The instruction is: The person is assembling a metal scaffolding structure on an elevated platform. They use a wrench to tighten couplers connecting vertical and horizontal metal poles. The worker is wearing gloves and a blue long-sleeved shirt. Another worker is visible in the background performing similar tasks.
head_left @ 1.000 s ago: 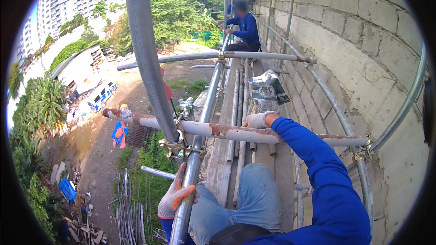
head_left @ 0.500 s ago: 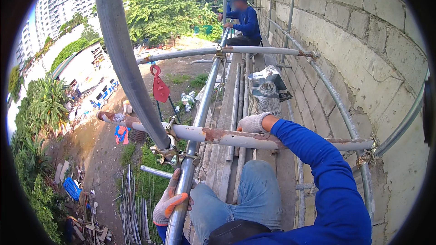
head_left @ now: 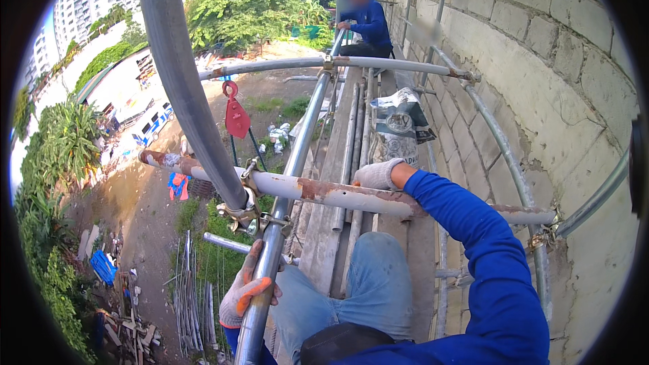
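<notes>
High on a scaffold beside a grey block wall [head_left: 541, 40], a person's gloved left hand [head_left: 247, 290] is wrapped around a grey steel lengthwise tube [head_left: 297, 155]. The gloved right hand [head_left: 376, 174] is closed on a rusty white crosswise tube [head_left: 338, 195], which already sits in a metal coupler [head_left: 247, 213]. Whether that clamp is tightened cannot be seen

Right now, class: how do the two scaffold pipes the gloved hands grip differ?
The cross pipe under the right hand is rusty, patchy white and runs sideways. The rail pipe in the left hand is clean grey and runs away forward. Both are round metal tubes.
</notes>
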Demonstrator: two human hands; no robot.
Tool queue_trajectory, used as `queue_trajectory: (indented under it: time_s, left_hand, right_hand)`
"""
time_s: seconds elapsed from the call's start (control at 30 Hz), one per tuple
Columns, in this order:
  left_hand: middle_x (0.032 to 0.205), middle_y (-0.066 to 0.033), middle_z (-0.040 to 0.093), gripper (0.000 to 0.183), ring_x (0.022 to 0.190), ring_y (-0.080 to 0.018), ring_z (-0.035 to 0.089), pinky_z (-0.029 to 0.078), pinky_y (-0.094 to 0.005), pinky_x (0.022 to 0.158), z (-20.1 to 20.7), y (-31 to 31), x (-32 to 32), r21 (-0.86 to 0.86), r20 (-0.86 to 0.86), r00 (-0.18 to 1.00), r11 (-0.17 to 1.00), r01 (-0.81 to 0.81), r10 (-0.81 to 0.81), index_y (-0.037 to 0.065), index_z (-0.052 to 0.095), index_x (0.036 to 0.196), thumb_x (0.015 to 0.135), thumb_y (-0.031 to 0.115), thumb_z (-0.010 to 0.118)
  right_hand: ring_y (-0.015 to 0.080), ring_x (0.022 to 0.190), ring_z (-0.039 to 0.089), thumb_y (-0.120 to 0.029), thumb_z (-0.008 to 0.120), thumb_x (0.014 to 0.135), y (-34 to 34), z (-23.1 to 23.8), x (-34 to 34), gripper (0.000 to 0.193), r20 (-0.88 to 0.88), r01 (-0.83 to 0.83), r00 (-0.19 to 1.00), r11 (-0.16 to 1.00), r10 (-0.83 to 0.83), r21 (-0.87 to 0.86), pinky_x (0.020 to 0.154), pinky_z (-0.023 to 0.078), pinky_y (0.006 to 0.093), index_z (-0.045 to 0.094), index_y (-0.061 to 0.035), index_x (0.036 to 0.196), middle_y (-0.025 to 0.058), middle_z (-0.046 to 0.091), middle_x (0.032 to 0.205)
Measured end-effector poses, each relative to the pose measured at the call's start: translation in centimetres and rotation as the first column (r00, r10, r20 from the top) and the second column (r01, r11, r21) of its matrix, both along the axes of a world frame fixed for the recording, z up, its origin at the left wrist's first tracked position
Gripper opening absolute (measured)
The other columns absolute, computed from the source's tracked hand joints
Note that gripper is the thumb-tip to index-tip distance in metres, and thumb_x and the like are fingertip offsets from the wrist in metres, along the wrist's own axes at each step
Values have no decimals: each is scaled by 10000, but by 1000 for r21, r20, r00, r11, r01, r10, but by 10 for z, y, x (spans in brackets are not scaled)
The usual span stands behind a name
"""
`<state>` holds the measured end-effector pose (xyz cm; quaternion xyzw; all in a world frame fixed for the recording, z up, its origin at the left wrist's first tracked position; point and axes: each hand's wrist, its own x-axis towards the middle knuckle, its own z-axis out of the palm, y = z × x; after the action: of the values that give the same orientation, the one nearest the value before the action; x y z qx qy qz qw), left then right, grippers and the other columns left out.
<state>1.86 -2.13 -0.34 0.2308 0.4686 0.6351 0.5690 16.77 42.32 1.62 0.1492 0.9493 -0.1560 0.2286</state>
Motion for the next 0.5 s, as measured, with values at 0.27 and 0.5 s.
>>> queue_trajectory:
  time_s: [0.27,0.5]
  left_hand:
    - [1362,-207,492,1146,874,-224,703,622,-364,709,0,14,-13,-19,-64,996,998,68,-69,175,152,1703,815,299,865]
    - [1161,-138,562,1041,805,-195,685,613,-356,692,-16,19,-18,110,-23,996,990,87,-85,204,222,1689,856,214,847]
  right_hand:
    - [283,904,750,-247,628,966,5,3,7,304,3,44,999,999,-44,5,806,546,424,767,-35,1134,152,795,1006]
    - [129,830,669,-275,632,1030,37,-34,14,289,167,399,916,855,-363,-331,769,536,352,765,-72,1186,37,768,996]
